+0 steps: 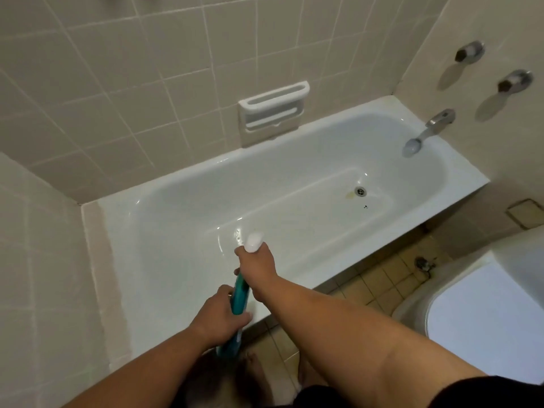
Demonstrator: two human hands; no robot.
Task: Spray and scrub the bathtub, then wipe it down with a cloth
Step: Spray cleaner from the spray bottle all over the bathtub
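A white bathtub fills the middle of the head view, its drain toward the right end with a small yellowish stain beside it. Over the tub's near rim I hold a teal spray bottle with a white top. My right hand grips the bottle's upper part just under the white top. My left hand wraps around the bottle's lower body. The nozzle points into the tub. No cloth or scrubber is in view.
A spout hangs over the tub's right end, with two wall taps above it. A soap holder sits in the tiled back wall. A toilet stands at the lower right on the tiled floor.
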